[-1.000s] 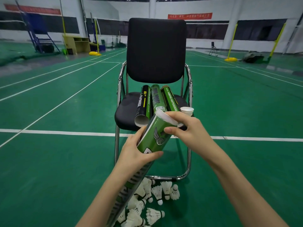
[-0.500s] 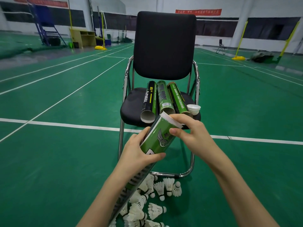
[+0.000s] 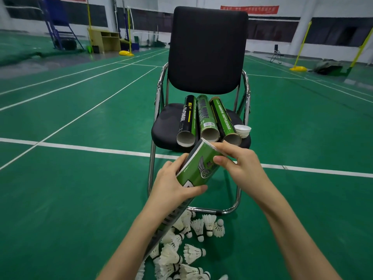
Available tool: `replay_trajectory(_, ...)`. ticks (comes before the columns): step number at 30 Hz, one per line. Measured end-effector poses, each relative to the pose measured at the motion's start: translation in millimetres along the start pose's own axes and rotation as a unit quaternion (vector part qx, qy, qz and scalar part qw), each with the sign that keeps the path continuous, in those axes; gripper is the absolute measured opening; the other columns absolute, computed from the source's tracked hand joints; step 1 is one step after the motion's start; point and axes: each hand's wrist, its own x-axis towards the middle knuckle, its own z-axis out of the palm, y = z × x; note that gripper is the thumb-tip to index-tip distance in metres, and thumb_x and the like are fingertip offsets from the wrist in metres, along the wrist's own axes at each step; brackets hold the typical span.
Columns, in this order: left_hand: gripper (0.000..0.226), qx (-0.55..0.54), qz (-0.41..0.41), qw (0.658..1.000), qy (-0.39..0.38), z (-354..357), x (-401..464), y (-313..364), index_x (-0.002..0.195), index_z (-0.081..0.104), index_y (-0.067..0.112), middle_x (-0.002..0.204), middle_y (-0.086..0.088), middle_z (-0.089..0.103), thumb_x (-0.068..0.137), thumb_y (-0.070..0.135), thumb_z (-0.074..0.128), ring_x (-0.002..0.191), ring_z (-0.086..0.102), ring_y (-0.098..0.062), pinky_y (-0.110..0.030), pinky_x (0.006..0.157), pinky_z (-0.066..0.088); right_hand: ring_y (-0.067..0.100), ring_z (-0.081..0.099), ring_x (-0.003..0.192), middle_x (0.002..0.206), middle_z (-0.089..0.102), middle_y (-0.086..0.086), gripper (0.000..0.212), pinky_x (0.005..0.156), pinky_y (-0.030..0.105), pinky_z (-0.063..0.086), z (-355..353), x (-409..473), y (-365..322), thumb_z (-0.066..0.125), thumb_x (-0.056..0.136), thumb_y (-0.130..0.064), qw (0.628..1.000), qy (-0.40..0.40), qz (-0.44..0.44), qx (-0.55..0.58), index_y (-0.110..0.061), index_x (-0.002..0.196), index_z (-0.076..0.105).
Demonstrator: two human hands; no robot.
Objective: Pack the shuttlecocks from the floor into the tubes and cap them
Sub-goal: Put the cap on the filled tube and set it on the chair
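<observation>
fingers of the right hand [image 3: 240, 164] pinch the white cap [image 3: 211, 146] on the green tube [image 3: 196, 168] at centre, the left hand [image 3: 173, 184] clamped around its body; the cap sits flusher than a second ago, so this tube looks nearly sealed. at 12 o'clock three tubes [image 3: 205, 120] lie open-mouthed on the chair [image 3: 207, 51], contents unseen, spare caps [image 3: 242, 130] beside; loose shuttlecocks [image 3: 193, 253] at 6 o'clock.

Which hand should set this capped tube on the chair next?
Probably the left. The left hand already wraps the green tube mid-body and carries it. The right hand only pinches the white cap at its end, so it can let go.
</observation>
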Motion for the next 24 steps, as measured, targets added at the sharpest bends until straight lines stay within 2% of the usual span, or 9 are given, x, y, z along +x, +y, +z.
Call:
replay_trajectory(3,0.084,-0.004,-0.001,1.0,0.002,-0.7,-1.0,-0.2,0.131,0.042,0.037,0.101,0.009,0.05,0.057,0.045,0.082,0.101,0.051,-0.011,-0.033,0.089,0.046,-0.004,0.056,0.097,0.099,0.066,-0.013,0.043,0.086,0.017,0.044,5.3,-0.4,2.0,0.061,0.085,-0.003,1.0,0.009,0.002,-0.005,-0.036,0.114,0.061)
replay_trajectory(7,0.086,-0.007,-0.001,1.0,-0.004,-0.5,-1.9,-2.4,0.131,0.042,0.036,0.102,0.009,0.05,0.055,0.048,0.08,0.102,0.051,-0.012,-0.036,0.089,0.046,-0.019,0.055,0.089,0.093,0.061,-0.031,0.042,0.081,0.006,0.043,5.6,-1.7,2.4,0.061,0.085,-0.001,1.0,0.006,-0.004,0.005,-0.033,0.113,0.063)
replay_trajectory(11,0.088,0.002,0.0,1.0,-0.021,-5.5,0.8,-3.1,0.134,0.04,0.034,0.106,0.011,0.05,0.057,0.043,0.082,0.101,0.051,-0.006,-0.027,0.088,0.045,-0.014,0.058,0.096,0.095,0.065,-0.034,0.037,0.082,0.007,0.044,-3.0,2.2,-0.3,0.067,0.081,-0.004,0.995,-0.043,0.037,0.085,-0.036,0.099,0.067)
replay_trajectory(12,0.087,0.005,0.005,1.0,-0.026,-8.1,1.7,-2.9,0.133,0.04,0.037,0.107,0.011,0.049,0.057,0.042,0.082,0.1,0.051,-0.004,-0.026,0.087,0.045,-0.012,0.06,0.097,0.097,0.066,-0.03,0.033,0.083,0.009,0.045,-6.9,4.4,-2.2,0.069,0.079,-0.006,0.992,-0.061,0.052,0.102,-0.033,0.099,0.068)
replay_trajectory(15,0.08,0.028,0.02,0.999,-0.02,-17.5,5.5,-1.6,0.112,0.03,0.069,0.105,0.015,0.048,0.053,0.05,0.08,0.102,0.05,-0.006,-0.034,0.088,0.047,-0.004,0.061,0.103,0.105,0.069,-0.017,0.031,0.092,0.02,0.046,-17.6,12.8,-8.7,0.072,0.077,-0.015,0.988,-0.101,0.067,0.101,-0.03,0.104,0.068)
replay_trajectory(16,0.08,0.042,0.023,0.999,-0.015,-20.6,6.8,-1.0,0.11,0.027,0.073,0.103,0.016,0.047,0.05,0.055,0.077,0.102,0.049,-0.007,-0.037,0.087,0.047,-0.002,0.06,0.105,0.107,0.068,-0.016,0.029,0.094,0.023,0.046,-19.5,15.1,-11.3,0.072,0.077,-0.018,0.986,-0.109,0.069,0.11,-0.03,0.103,0.068)
replay_trajectory(18,0.086,0.066,0.036,0.997,-0.006,-26.7,8.8,1.6,0.121,0.029,0.066,0.099,0.019,0.045,0.05,0.057,0.076,0.1,0.048,-0.01,-0.039,0.085,0.048,0.003,0.06,0.106,0.11,0.066,-0.016,0.026,0.093,0.025,0.049,-21.4,19.3,-14.6,0.071,0.079,-0.024,0.983,-0.107,0.079,0.129,-0.031,0.103,0.066)
replay_trajectory(21,0.09,0.097,0.052,0.994,0.003,-36.7,14.4,8.3,0.132,0.033,0.049,0.097,0.016,0.045,0.055,0.048,0.081,0.099,0.048,-0.012,-0.04,0.083,0.048,0.003,0.055,0.111,0.123,0.056,-0.014,0.048,0.092,0.029,0.05,-21.5,24.8,-14.0,0.071,0.076,-0.042,0.985,-0.09,0.096,0.115,-0.035,0.12,0.053)
replay_trajectory(24,0.091,0.118,0.074,0.99,0.014,-47.0,19.3,13.7,0.131,0.032,0.052,0.099,0.013,0.046,0.055,0.046,0.082,0.099,0.048,-0.013,-0.041,0.081,0.048,0.007,0.059,0.11,0.133,0.049,-0.006,0.086,0.083,0.03,0.055,-18.9,27.8,-12.2,0.075,0.065,-0.054,0.95,-0.141,0.161,0.229,-0.029,0.137,0.037)
